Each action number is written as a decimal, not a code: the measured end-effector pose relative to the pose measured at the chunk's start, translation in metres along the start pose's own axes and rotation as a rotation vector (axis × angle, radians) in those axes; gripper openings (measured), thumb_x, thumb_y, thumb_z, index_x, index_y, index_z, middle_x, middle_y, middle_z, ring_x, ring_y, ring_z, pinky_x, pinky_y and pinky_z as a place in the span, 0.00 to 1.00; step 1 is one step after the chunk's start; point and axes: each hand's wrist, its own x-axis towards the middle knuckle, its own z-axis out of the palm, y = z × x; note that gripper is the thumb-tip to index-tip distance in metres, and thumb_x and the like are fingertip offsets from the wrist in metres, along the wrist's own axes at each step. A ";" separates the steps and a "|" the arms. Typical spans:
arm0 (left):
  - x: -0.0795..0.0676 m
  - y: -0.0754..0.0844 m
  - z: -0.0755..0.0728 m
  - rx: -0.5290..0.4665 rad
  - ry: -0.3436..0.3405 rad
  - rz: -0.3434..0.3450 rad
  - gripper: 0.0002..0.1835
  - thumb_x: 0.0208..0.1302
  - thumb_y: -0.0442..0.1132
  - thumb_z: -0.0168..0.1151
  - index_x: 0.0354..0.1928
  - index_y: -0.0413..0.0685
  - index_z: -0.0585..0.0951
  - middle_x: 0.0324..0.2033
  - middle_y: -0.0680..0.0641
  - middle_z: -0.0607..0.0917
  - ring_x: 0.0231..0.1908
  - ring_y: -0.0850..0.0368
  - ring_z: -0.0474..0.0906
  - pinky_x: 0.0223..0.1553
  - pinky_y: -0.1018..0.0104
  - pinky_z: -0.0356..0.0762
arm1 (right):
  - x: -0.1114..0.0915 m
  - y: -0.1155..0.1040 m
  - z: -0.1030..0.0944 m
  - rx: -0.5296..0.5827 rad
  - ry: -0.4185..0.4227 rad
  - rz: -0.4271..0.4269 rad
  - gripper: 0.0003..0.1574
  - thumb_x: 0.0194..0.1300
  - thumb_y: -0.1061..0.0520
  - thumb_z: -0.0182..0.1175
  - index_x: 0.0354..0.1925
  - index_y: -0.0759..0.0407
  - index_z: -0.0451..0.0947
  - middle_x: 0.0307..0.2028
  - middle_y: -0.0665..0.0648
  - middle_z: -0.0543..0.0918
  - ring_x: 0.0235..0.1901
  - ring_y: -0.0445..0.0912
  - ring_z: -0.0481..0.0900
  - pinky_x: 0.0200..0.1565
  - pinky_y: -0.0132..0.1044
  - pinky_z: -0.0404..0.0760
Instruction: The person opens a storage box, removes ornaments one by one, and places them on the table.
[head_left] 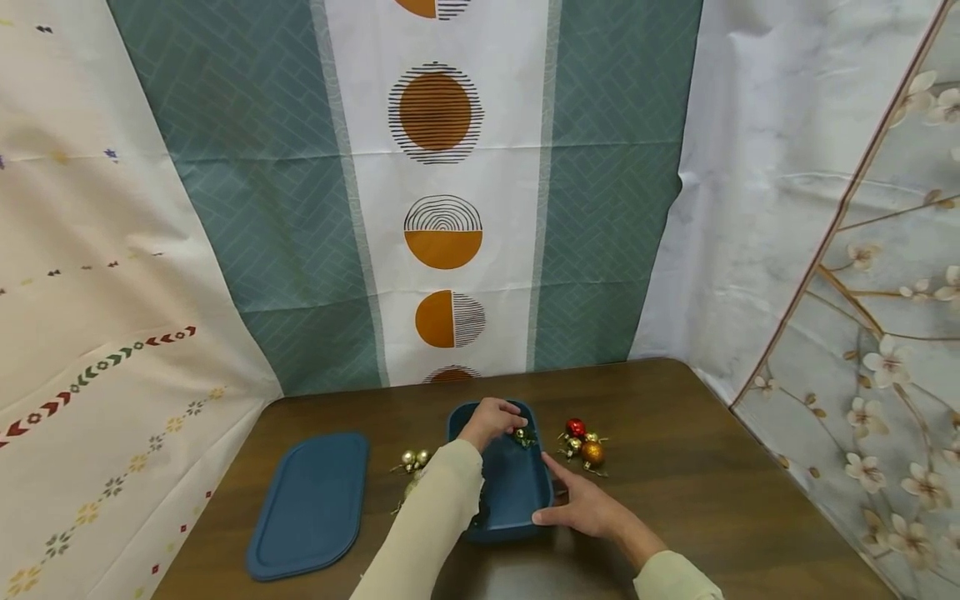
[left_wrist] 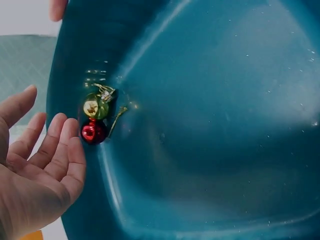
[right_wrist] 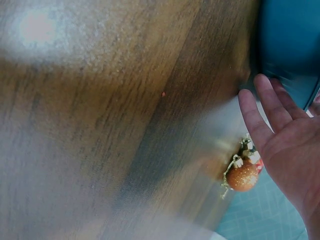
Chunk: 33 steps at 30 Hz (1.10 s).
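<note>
A blue plastic container [head_left: 513, 492] stands open on the table. My left hand [head_left: 493, 419] reaches over its far end, fingers loosely extended and nothing held. Right by those fingertips, small baubles lie in the container's corner: a gold bauble [left_wrist: 95, 106] and a red bauble [left_wrist: 94, 131], with gold hanging strings. My right hand [head_left: 585, 504] is at the container's right side, thumb and fingers spread along the wall. In the right wrist view, the fingers [right_wrist: 272, 102] are straight and reach the outer wall. Part of the container's left side is hidden behind my left sleeve.
Right of the container lies a group of ornaments, among them a red bauble [head_left: 575, 427] and an orange bauble [head_left: 592, 452]. Gold baubles [head_left: 408, 457] lie on the left, partly behind the sleeve. A blue lid [head_left: 311, 504] rests flat on the wooden table [head_left: 675, 483]. Patterned cloths hang behind.
</note>
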 end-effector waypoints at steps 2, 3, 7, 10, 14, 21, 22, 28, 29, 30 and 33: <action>0.000 0.000 0.001 0.011 -0.004 -0.018 0.13 0.62 0.37 0.71 0.47 0.40 0.85 0.39 0.44 0.84 0.39 0.48 0.82 0.50 0.47 0.78 | 0.000 0.000 0.000 -0.003 0.001 0.007 0.62 0.60 0.47 0.71 0.78 0.61 0.45 0.60 0.71 0.72 0.54 0.63 0.78 0.54 0.61 0.75; 0.001 0.000 0.001 0.018 -0.005 -0.024 0.13 0.62 0.37 0.71 0.47 0.40 0.85 0.39 0.44 0.84 0.38 0.49 0.82 0.49 0.47 0.78 | 0.000 0.000 0.000 -0.002 0.000 0.009 0.62 0.60 0.47 0.71 0.78 0.61 0.45 0.61 0.72 0.72 0.54 0.63 0.78 0.54 0.61 0.75; 0.000 -0.005 0.000 0.036 0.018 -0.055 0.12 0.61 0.36 0.71 0.45 0.39 0.86 0.38 0.44 0.86 0.38 0.48 0.83 0.48 0.47 0.79 | 0.000 0.001 0.001 -0.003 -0.007 0.009 0.62 0.60 0.47 0.72 0.78 0.60 0.46 0.61 0.71 0.72 0.54 0.63 0.78 0.54 0.60 0.75; 0.002 -0.011 0.002 0.040 0.050 -0.075 0.11 0.60 0.35 0.72 0.43 0.39 0.86 0.37 0.45 0.86 0.39 0.47 0.82 0.48 0.48 0.79 | 0.000 0.001 0.001 0.005 -0.013 0.003 0.61 0.61 0.48 0.72 0.78 0.60 0.46 0.61 0.71 0.72 0.55 0.63 0.78 0.53 0.59 0.76; 0.004 -0.015 0.005 0.053 0.061 -0.083 0.10 0.59 0.35 0.72 0.42 0.40 0.86 0.36 0.45 0.85 0.38 0.47 0.81 0.45 0.50 0.79 | 0.000 0.001 0.000 0.012 -0.015 0.004 0.61 0.61 0.49 0.72 0.78 0.59 0.46 0.61 0.70 0.72 0.55 0.63 0.78 0.53 0.59 0.77; 0.007 -0.016 0.009 0.083 0.040 -0.077 0.11 0.60 0.36 0.72 0.43 0.40 0.87 0.35 0.45 0.85 0.36 0.47 0.81 0.41 0.51 0.79 | 0.000 0.002 -0.001 0.009 -0.009 0.016 0.61 0.61 0.48 0.72 0.79 0.59 0.46 0.61 0.71 0.72 0.55 0.63 0.78 0.53 0.60 0.76; 0.009 -0.017 0.010 0.093 0.038 -0.076 0.10 0.60 0.36 0.72 0.43 0.40 0.87 0.34 0.46 0.85 0.36 0.47 0.81 0.40 0.52 0.79 | 0.000 0.003 -0.001 0.013 -0.010 0.015 0.61 0.61 0.49 0.72 0.79 0.59 0.45 0.61 0.71 0.71 0.55 0.64 0.78 0.53 0.60 0.76; 0.012 -0.019 0.013 0.130 0.035 -0.071 0.10 0.59 0.36 0.73 0.41 0.41 0.87 0.30 0.48 0.84 0.33 0.50 0.83 0.33 0.58 0.78 | 0.000 0.004 0.000 0.029 -0.009 0.008 0.62 0.61 0.50 0.72 0.79 0.59 0.45 0.62 0.72 0.71 0.55 0.64 0.78 0.53 0.60 0.76; 0.011 -0.019 0.013 0.131 0.035 -0.071 0.10 0.58 0.35 0.73 0.41 0.41 0.87 0.30 0.47 0.85 0.32 0.50 0.83 0.32 0.58 0.78 | 0.000 0.004 0.000 0.028 -0.007 0.008 0.62 0.61 0.49 0.72 0.79 0.59 0.45 0.62 0.72 0.71 0.55 0.64 0.78 0.53 0.60 0.76; 0.011 -0.018 0.013 0.132 0.034 -0.070 0.10 0.58 0.35 0.73 0.41 0.40 0.87 0.29 0.47 0.85 0.32 0.50 0.83 0.32 0.59 0.77 | 0.000 0.003 0.000 0.028 -0.006 0.008 0.62 0.61 0.50 0.72 0.79 0.59 0.45 0.62 0.72 0.71 0.55 0.64 0.78 0.53 0.60 0.76; 0.010 -0.017 0.012 0.144 0.026 -0.070 0.08 0.58 0.35 0.73 0.40 0.41 0.87 0.28 0.45 0.86 0.30 0.51 0.83 0.29 0.61 0.76 | -0.001 0.003 0.000 0.023 -0.003 0.009 0.62 0.60 0.50 0.72 0.79 0.59 0.45 0.61 0.72 0.71 0.55 0.64 0.78 0.53 0.60 0.76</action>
